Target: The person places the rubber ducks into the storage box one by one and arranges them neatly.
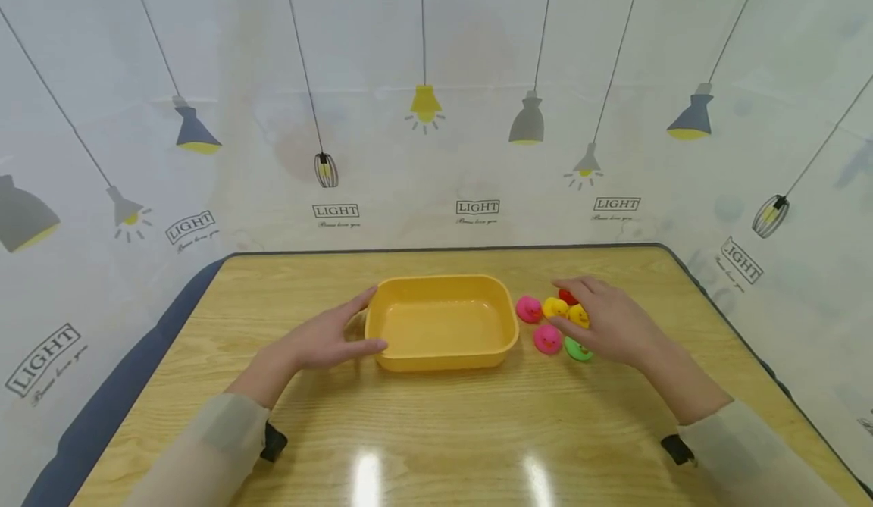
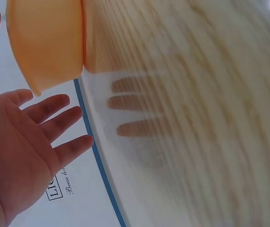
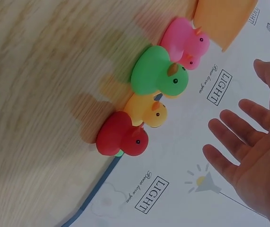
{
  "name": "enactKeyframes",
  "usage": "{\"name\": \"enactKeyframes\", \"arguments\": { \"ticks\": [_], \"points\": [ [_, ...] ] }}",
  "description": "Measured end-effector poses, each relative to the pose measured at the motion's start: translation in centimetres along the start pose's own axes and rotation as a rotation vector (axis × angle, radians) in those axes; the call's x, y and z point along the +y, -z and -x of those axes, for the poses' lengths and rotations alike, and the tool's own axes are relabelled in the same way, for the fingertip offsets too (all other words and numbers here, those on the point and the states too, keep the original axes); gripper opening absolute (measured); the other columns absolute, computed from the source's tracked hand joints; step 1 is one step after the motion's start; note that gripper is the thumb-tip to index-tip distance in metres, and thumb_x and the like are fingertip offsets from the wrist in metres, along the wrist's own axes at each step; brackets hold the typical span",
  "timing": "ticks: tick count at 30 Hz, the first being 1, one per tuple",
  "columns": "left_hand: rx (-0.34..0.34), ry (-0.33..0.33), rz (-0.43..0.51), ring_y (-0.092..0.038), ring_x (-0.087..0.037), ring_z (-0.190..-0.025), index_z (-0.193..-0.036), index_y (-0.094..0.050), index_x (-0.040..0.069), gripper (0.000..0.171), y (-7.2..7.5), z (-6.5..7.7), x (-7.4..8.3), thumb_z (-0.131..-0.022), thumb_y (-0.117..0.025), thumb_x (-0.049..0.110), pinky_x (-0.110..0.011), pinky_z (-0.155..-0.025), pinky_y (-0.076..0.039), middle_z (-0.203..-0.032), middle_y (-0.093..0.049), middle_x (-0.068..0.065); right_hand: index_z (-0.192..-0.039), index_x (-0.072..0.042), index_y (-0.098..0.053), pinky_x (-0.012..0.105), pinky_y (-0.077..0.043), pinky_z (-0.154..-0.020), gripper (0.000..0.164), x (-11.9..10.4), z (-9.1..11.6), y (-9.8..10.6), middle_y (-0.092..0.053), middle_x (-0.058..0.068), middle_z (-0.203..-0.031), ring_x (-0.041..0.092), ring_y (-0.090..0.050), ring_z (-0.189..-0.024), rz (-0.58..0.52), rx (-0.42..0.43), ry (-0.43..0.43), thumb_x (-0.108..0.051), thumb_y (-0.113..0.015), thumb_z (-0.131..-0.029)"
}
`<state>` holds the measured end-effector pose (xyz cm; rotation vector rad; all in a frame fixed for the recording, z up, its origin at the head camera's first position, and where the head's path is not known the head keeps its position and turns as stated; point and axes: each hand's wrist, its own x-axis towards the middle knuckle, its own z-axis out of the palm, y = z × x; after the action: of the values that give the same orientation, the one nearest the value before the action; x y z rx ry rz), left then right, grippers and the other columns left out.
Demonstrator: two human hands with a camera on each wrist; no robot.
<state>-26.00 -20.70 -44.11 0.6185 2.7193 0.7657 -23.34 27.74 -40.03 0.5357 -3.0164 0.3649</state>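
A yellow plastic basin (image 1: pixel 446 361) sits on the table, its inside bare. At its left end is my left hand (image 1: pixel 334 338), with thumb and fingers spread straight around the rim; the left wrist view shows the palm (image 2: pixel 28 156) and loose fingers near the basin wall (image 2: pixel 47 42). My right hand (image 1: pixel 617 325) hovers over a group of rubber ducks to the basin's right, fingers extended, holding nothing. In the group are pink ducks (image 1: pixel 548 339), yellow ducks (image 1: pixel 555 308), a red duck (image 3: pixel 113 135) and a green duck (image 3: pixel 151 71). The right hand partly hides them in the head view.
The wooden table (image 1: pixel 436 431) has a dark edge along its back and sides. Behind it hangs a pale cloth (image 1: pixel 382 113) printed with lamps and the word LIGHT. Black straps (image 1: pixel 273 442) show at both sleeve cuffs.
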Motion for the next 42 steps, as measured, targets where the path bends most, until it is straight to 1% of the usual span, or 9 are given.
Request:
{"name": "enactKeyframes", "arguments": {
  "ticks": [3,7,14,18,22,27,36,39,42],
  "points": [
    [-0.003,0.016,0.008,-0.037,-0.045,-0.163,-0.179,-0.010,0.028,0.113,0.0,-0.1,0.0,-0.095,-0.066,0.080,-0.069,-0.131,-0.032,-0.180,-0.033,-0.014,-0.162,-0.010,-0.051,0.066,-0.055,-0.111,0.070,0.1,0.2,0.1,-0.061,0.022,-0.152,0.043,-0.064,-0.131,0.001,0.005,0.000,-0.047,-0.072,-0.106],
    [-0.006,0.020,0.012,-0.037,-0.046,-0.163,-0.179,-0.009,0.025,0.115,0.0,-0.1,-0.1,-0.095,-0.067,0.078,-0.070,-0.130,-0.032,-0.179,-0.035,-0.015,-0.160,-0.009,-0.052,0.065,-0.055,-0.110,0.070,0.5,0.3,0.3,-0.063,0.021,-0.151,0.043,-0.064,-0.131,0.005,0.012,0.001,-0.051,-0.070,-0.107],
    [-0.026,0.037,0.036,-0.038,-0.048,-0.162,-0.179,-0.005,0.032,0.114,-0.2,-0.3,-0.5,-0.095,-0.067,0.079,-0.073,-0.128,-0.032,-0.179,-0.035,-0.014,-0.157,-0.011,-0.055,0.066,-0.056,-0.108,0.067,1.3,0.6,0.4,-0.064,0.021,-0.148,0.042,-0.065,-0.128,0.007,0.017,-0.004,-0.053,-0.068,-0.107],
    [-0.034,0.037,0.047,-0.040,-0.048,-0.160,-0.179,-0.005,0.033,0.114,-0.3,-0.3,-0.6,-0.095,-0.068,0.078,-0.073,-0.128,-0.033,-0.177,-0.039,-0.016,-0.158,-0.012,-0.054,0.068,-0.055,-0.110,0.068,1.6,0.8,0.5,-0.062,0.023,-0.153,0.047,-0.063,-0.133,0.011,0.010,-0.022,-0.054,-0.068,-0.107],
    [-0.046,0.039,0.065,-0.040,-0.047,-0.161,-0.178,-0.004,0.035,0.114,-0.4,-0.3,-0.6,-0.095,-0.069,0.077,-0.073,-0.129,-0.031,-0.176,-0.042,-0.013,-0.160,-0.012,-0.053,0.070,-0.053,-0.112,0.070,1.8,1.0,0.5,-0.059,0.026,-0.156,0.050,-0.061,-0.137,0.015,0.002,-0.043,-0.054,-0.068,-0.106],
    [-0.052,0.037,0.083,-0.040,-0.046,-0.161,-0.178,-0.003,0.034,0.116,-0.5,-0.3,-0.7,-0.094,-0.071,0.075,-0.073,-0.130,-0.028,-0.174,-0.047,-0.010,-0.161,-0.010,-0.051,0.071,-0.052,-0.113,0.073,2.2,1.4,0.6,-0.057,0.027,-0.158,0.051,-0.059,-0.139,0.015,0.003,-0.059,-0.054,-0.070,-0.105],
    [-0.054,0.029,0.107,-0.048,-0.044,-0.156,-0.178,-0.004,0.033,0.116,-0.4,-0.2,-0.6,-0.095,-0.073,0.072,-0.072,-0.128,-0.032,-0.164,-0.058,-0.013,-0.161,-0.007,-0.051,0.073,-0.047,-0.116,0.072,3.8,1.7,0.6,-0.054,0.030,-0.160,0.054,-0.054,-0.144,0.009,0.005,-0.082,-0.049,-0.070,-0.107],
    [-0.053,0.031,0.106,-0.050,-0.043,-0.155,-0.178,-0.003,0.034,0.115,-0.4,-0.3,-0.8,-0.095,-0.073,0.072,-0.072,-0.128,-0.034,-0.162,-0.060,-0.013,-0.161,-0.006,-0.050,0.074,-0.045,-0.117,0.072,4.4,1.8,0.7,-0.053,0.030,-0.161,0.055,-0.052,-0.145,-0.006,-0.004,-0.085,-0.051,-0.068,-0.108],
    [-0.053,0.035,0.101,-0.051,-0.042,-0.154,-0.178,-0.002,0.035,0.115,-0.5,-0.5,-1.0,-0.095,-0.073,0.073,-0.072,-0.127,-0.035,-0.161,-0.062,-0.012,-0.160,-0.004,-0.051,0.073,-0.048,-0.114,0.070,5.0,1.9,0.6,-0.054,0.030,-0.160,0.053,-0.056,-0.141,-0.051,0.001,-0.085,-0.049,-0.067,-0.109]
  ]
}}
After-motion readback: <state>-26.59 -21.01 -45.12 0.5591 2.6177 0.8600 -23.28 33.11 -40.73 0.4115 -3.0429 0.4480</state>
